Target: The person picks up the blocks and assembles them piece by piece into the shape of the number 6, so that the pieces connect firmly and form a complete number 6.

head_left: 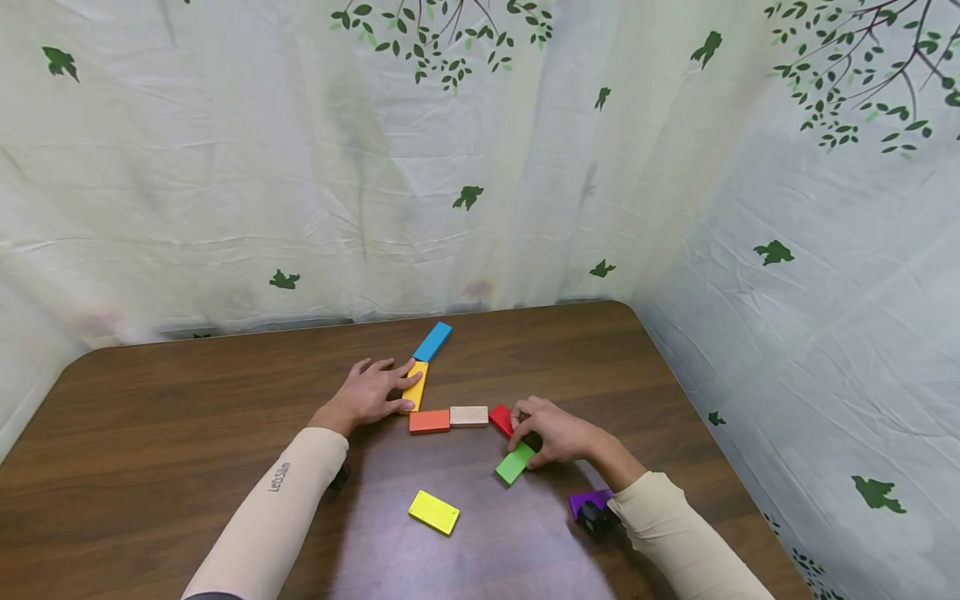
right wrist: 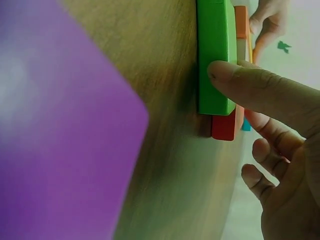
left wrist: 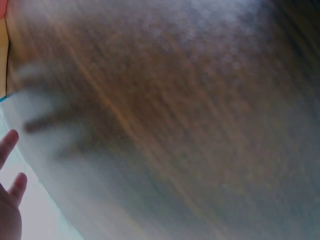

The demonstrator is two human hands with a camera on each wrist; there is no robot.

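Note:
My right hand (head_left: 555, 429) holds a green block (head_left: 514, 464), its thumb on the near right side and the index finger at the far side. The green block lies next to a red block (head_left: 501, 419), which the fingers partly cover. In the right wrist view the thumb (right wrist: 250, 87) presses the green block's face. My left hand (head_left: 371, 393) rests its fingers on an orange-yellow block (head_left: 417, 385), other fingers spread. A blue block (head_left: 432, 342) adjoins that block's far end; an orange block (head_left: 429, 422) and a beige block (head_left: 468, 417) run from its near end towards the red one.
A bright yellow block (head_left: 434, 512) lies apart on the near middle of the wooden table (head_left: 187, 425). The purple block (head_left: 588, 502) sits beneath the right wrist, partly hidden by the wrist camera. A leaf-patterned white curtain (head_left: 225, 167) hangs behind the table and along its right side.

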